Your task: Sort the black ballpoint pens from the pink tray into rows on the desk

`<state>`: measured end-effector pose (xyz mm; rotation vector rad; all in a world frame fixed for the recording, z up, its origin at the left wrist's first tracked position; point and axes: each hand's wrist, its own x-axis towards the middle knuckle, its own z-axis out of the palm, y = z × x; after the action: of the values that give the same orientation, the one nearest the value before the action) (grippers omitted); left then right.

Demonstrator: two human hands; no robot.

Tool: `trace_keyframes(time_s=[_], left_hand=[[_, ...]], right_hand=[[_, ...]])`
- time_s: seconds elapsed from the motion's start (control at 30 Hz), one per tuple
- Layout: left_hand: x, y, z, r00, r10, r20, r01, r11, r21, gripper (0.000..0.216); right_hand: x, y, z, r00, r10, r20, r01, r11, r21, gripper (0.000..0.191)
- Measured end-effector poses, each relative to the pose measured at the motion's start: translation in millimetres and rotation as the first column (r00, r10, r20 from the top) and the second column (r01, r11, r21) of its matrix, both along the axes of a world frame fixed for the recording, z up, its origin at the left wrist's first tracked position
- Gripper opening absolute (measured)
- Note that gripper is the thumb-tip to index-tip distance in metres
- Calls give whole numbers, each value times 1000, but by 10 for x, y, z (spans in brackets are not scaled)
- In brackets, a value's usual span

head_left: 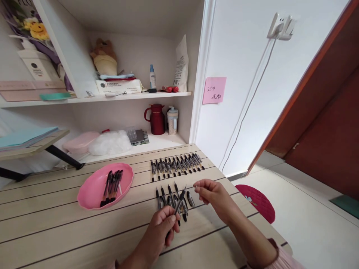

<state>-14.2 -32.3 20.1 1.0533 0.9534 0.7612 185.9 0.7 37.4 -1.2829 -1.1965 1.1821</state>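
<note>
My left hand (pixel 161 226) is closed around a black pen (pixel 178 200), tip pointing up and to the right. My right hand (pixel 211 194) hovers just right of that tip with its fingers pinched on something small that I cannot make out. Below the hands, a short row of black pens and caps (pixel 174 200) lies on the wooden table (pixel 56 220). Farther back sits a longer row of black pens (pixel 176 164). To the left, a pink tray (pixel 92 186) holds several more black pens (pixel 112 183).
Shelves behind the table carry a red jug (pixel 155 119), a white cup (pixel 172 120), a pink box (pixel 80 141), a plastic bag and boxes. A pink note (pixel 214 90) hangs on the wall. A red stool (pixel 256 201) stands off the table's right edge by a brown door.
</note>
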Motion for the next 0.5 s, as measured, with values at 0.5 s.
trace_keyframes(time_s=[0.5], left_hand=[[-19,40,-52,999,30,-13,-29,997,65,23]], right_hand=[[-299,169,32,877,72,-476,-100,994,-34,26]])
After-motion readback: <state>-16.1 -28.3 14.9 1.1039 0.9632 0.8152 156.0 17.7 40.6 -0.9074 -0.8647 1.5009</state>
